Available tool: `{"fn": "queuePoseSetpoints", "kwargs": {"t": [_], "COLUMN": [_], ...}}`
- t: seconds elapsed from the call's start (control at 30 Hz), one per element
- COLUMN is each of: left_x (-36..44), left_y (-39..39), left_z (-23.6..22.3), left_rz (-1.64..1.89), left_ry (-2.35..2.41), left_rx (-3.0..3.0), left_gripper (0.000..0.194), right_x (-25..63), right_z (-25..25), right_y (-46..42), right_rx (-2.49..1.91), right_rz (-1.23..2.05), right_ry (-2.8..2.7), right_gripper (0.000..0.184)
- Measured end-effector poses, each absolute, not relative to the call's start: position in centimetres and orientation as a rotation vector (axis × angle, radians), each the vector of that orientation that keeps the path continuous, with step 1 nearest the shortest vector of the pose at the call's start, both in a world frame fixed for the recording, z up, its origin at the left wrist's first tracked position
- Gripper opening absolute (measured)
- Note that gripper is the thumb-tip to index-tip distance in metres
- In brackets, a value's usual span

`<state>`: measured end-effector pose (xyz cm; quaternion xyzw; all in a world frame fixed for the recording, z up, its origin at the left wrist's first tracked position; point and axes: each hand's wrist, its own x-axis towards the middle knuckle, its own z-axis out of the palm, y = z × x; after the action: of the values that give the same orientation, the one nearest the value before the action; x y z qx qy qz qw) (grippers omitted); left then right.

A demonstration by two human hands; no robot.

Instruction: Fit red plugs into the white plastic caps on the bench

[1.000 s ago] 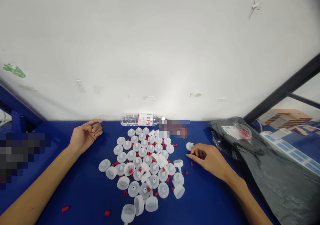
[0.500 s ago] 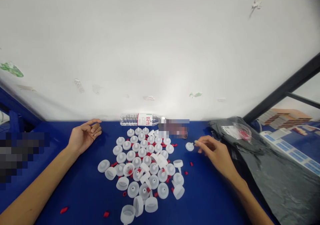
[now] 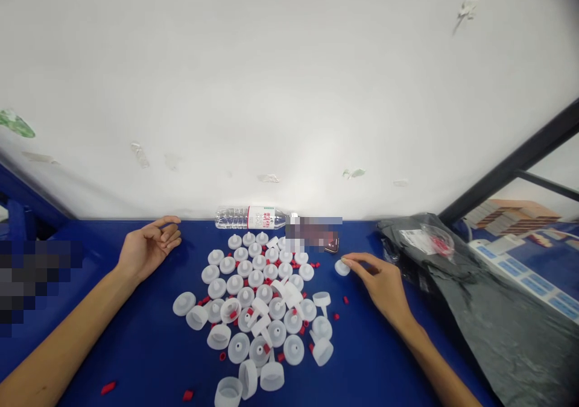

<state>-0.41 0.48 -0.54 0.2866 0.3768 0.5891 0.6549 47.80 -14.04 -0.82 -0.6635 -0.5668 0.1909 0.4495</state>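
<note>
My right hand (image 3: pixel 382 283) pinches the small spout of a white nozzle cap (image 3: pixel 342 268) between thumb and forefinger, at the right of the pile. That cap stands base down on the blue table (image 3: pixel 149 347). Away to the left, my left hand (image 3: pixel 149 247) rests on the tabletop with loosely curled fingers, holding nothing. Between both hands spreads a heap of white nozzle caps (image 3: pixel 277 333), some upright, others tipped on their sides or spout down. Small red tip covers (image 3: pixel 188 395) lie scattered among and around them.
A clear water bottle (image 3: pixel 235 218) lies along the white wall (image 3: pixel 289 93), beside a phone-like dark object (image 3: pixel 332 246), partly blurred out. Grey plastic bags (image 3: pixel 493 322) cover the right side, with a clear packet of red pieces (image 3: pixel 438 244) on top.
My right hand has moved slightly left over the nozzle cap, and its fingertips now close on the spout. My left hand stays in place; the view has shifted a little.
</note>
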Motion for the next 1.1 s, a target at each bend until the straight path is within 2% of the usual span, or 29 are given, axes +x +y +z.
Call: {"fn": "queuePoseSetpoints", "kwargs": {"t": [0.47, 1.1], "left_x": [0.0, 0.3], "left_y": [0.2, -0.3], "left_z": [-0.1, -0.4], "left_rz": [1.348, 1.363], "left_ry": [0.871, 0.775], "left_rx": [0.595, 0.505], "left_gripper": [0.025, 0.033], "right_x": [47.7, 48.3], "right_z": [-1.4, -1.2], "right_y": [-14.2, -14.8], "right_rx": [-1.623, -1.548], "right_rz": [0.408, 0.201], "right_ry": [-1.507, -1.604], "right_gripper": [0.030, 0.029]}}
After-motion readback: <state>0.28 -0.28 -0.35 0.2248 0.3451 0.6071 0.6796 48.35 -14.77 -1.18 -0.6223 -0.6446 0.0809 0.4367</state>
